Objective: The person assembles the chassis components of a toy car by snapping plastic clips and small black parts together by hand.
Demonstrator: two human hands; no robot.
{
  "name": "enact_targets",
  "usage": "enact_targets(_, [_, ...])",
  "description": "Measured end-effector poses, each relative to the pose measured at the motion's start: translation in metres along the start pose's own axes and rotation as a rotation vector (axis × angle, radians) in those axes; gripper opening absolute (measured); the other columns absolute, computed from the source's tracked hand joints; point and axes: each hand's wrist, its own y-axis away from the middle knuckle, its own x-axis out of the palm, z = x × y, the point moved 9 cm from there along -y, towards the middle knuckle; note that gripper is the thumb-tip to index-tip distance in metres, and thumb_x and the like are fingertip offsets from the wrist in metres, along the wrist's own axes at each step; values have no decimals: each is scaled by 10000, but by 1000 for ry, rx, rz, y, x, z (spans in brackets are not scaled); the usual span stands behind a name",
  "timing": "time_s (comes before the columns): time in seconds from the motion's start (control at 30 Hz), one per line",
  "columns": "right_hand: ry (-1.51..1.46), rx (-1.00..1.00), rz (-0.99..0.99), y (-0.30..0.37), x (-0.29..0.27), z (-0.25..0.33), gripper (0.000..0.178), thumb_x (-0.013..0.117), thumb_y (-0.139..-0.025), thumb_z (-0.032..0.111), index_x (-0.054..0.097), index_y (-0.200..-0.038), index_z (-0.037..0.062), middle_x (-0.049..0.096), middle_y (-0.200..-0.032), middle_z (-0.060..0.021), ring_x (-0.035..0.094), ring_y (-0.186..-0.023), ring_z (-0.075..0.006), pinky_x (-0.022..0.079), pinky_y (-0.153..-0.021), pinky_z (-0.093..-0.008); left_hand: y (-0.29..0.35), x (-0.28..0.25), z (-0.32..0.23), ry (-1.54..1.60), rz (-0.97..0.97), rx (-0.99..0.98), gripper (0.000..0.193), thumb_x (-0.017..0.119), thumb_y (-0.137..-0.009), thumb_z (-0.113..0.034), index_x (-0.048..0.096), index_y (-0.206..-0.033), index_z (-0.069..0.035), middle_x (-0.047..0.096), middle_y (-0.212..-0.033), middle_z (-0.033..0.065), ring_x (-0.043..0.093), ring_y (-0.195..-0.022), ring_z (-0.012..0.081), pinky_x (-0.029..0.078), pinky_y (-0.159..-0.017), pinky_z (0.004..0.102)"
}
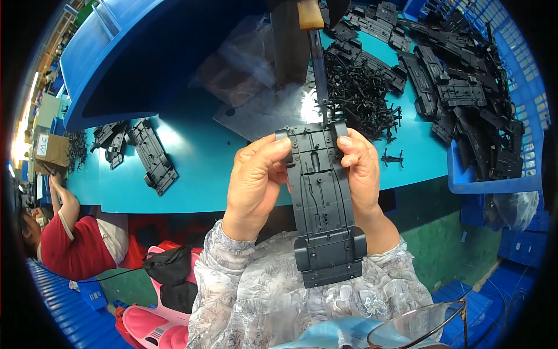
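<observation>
A: Where's the black plastic car chassis (323, 200)?

B: Held upright above the lap, in front of the teal tabletop (192, 163). Left hand (256, 180) clamped on its left edge, right hand (361, 168) clamped on its right, thumbs on the upper corners. Likely steadied so its top end meets the hanging screwdriver (318, 64).

A: Supplies?

B: Heap of small black parts (360, 93) just beyond it; blue bin (523, 104) of more chassis on the right. Finished-looking ones (152, 156) lie on the left, near another person's sleeve (70, 247).
</observation>
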Motion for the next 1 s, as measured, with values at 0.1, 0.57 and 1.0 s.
enact_targets(0.1, [-33,9,26,0,4,1,119,501,-821,77,546,-878,-17,595,-752,-26,531,-594,-34,443,-564,-155,0,-2,0,5,-31,1,209,531,-832,-144,591,-938,27,624,-766,55,565,-555,94,449,-457,211])
enact_targets(0.57, [24,15,-18,1,-1,-4,177,484,-828,87,546,-940,-35,609,-785,-54,537,-597,-34,445,-562,-146,1,0,0,7,23,2,226,535,-836,-155,587,-958,28,629,-785,63,566,-551,98,440,-432,212])
enact_targets(1.0, [8,23,-17,1,-1,-5,202,481,-833,105,536,-963,-39,611,-792,-55,528,-585,-21,438,-537,-131,1,0,0,8,31,15,212,542,-831,-129,586,-967,28,627,-784,62,561,-545,96,438,-431,208])
